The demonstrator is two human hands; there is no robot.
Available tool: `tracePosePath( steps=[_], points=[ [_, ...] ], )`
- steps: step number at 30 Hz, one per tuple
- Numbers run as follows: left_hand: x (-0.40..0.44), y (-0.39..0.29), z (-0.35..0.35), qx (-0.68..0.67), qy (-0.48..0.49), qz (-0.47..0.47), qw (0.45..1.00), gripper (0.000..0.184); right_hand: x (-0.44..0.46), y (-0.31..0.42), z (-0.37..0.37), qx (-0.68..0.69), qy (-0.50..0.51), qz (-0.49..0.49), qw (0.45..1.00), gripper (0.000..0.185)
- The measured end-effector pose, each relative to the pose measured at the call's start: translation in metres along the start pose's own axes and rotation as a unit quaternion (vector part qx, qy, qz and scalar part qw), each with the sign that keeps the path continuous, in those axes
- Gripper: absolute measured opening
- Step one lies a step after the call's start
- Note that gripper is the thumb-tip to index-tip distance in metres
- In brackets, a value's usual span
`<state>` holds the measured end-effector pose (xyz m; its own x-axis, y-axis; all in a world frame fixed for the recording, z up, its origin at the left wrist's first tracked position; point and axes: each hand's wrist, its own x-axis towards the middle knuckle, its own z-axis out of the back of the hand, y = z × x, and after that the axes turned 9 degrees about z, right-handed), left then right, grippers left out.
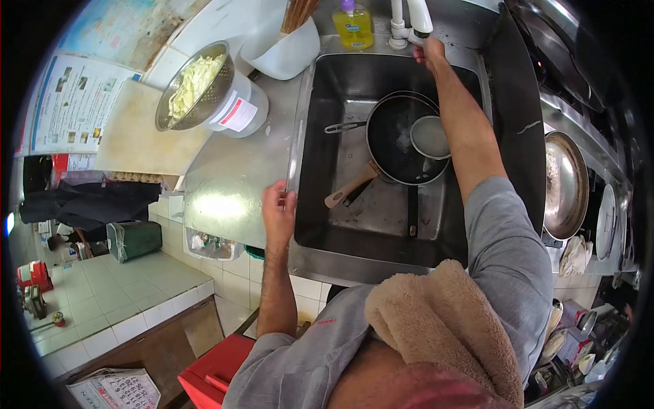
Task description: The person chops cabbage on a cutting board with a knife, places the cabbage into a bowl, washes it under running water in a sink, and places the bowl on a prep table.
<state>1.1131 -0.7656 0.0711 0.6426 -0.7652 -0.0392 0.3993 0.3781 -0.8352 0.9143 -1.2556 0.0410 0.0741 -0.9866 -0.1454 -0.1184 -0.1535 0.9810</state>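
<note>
At the back of the sink (pixel 306 252), my right hand (pixel 430 52) is closed around the lower part of the white faucet (pixel 418 15). Below that forearm, a black frying pan (pixel 395 136) lies in the basin, with a round strainer (pixel 429 136) in it. Other handles, one of them wooden (pixel 354 185), stick out from under the pan. My left hand (pixel 278 204) hovers by the sink's left edge over the steel counter, fingers slightly apart and nothing in them.
On the left counter are a colander of cut cabbage (pixel 197 85), a white bucket (pixel 248 112), a cutting board (pixel 136 129) and a white utensil holder (pixel 289 51). Yellow soap (pixel 353 27) stands behind the sink. A large metal pan (pixel 565 184) is at right.
</note>
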Motion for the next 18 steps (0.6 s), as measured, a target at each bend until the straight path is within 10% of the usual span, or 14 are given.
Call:
tracePosePath(
  steps=[3,6,8,11,18],
  points=[
    [0.011,-0.033,0.032,0.106,-0.141,-0.054,0.983,0.035,-0.049,-0.020,0.001,-0.074,-0.039,0.097,0.992,0.053],
    [0.039,-0.054,0.059,-0.082,-0.248,-0.002,0.965,0.041,-0.132,-0.099,0.042,-0.549,0.128,0.250,0.787,0.059],
    [0.056,-0.065,0.077,-0.339,-0.236,0.069,0.908,0.042,-0.180,-0.126,0.071,-0.654,0.278,0.109,0.695,0.059],
    [0.069,-0.061,0.083,-0.320,-0.208,0.057,0.923,0.042,-0.210,-0.155,0.098,-0.714,0.301,0.056,0.629,0.032],
    [0.085,-0.042,0.087,-0.383,-0.171,0.093,0.903,0.044,-0.205,-0.171,0.092,-0.545,0.249,0.140,0.788,0.026]
  ],
)
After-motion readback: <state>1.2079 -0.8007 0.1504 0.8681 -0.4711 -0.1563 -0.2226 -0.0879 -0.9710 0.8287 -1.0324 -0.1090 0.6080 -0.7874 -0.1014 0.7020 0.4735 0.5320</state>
